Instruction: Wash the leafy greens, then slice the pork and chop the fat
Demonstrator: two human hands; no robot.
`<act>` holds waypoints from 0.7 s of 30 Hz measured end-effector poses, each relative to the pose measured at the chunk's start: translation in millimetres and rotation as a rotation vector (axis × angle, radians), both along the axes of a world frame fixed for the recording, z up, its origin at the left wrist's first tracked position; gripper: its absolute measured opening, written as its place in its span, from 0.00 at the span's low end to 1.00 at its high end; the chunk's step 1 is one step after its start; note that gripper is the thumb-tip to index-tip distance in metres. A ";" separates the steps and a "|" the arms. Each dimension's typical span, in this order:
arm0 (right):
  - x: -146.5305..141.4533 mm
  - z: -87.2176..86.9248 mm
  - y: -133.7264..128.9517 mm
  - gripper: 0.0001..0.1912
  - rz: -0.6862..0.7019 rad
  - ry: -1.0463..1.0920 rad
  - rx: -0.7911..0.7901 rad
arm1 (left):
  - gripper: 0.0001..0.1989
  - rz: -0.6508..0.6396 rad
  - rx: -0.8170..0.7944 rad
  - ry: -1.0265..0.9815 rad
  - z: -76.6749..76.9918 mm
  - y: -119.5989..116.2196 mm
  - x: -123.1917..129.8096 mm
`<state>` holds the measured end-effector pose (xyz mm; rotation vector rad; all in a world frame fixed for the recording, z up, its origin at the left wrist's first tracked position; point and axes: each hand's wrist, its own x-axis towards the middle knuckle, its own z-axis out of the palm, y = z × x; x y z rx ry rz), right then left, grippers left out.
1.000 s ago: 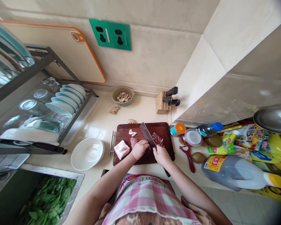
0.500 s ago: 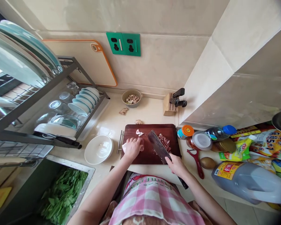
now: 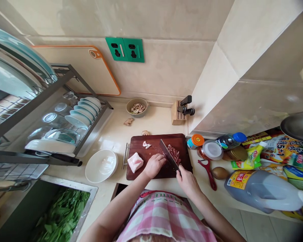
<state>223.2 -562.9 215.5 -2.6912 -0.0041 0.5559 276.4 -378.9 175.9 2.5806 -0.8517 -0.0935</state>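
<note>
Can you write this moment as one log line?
right hand: grips cleaver | left hand: over cutting board, beside cleaver | sliced meat: right of cleaver | white fatty chunk: board's left

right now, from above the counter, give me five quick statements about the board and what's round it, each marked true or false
1. The right hand grips the knife. True.
2. The white bowl stands on the chopping board. False: the white bowl is on the counter, left of the board.
3. The left hand is over the board, beside the blade. True.
4. The red peeler lies left of the board. False: the red peeler lies to its right.
5. The sliced meat lies on the right part of the board. True.
</note>
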 end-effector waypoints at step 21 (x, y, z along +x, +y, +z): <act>18.0 2.1 17.2 0.13 0.110 0.228 -0.140 | 0.09 0.204 -0.094 0.037 -35.0 7.0 17.5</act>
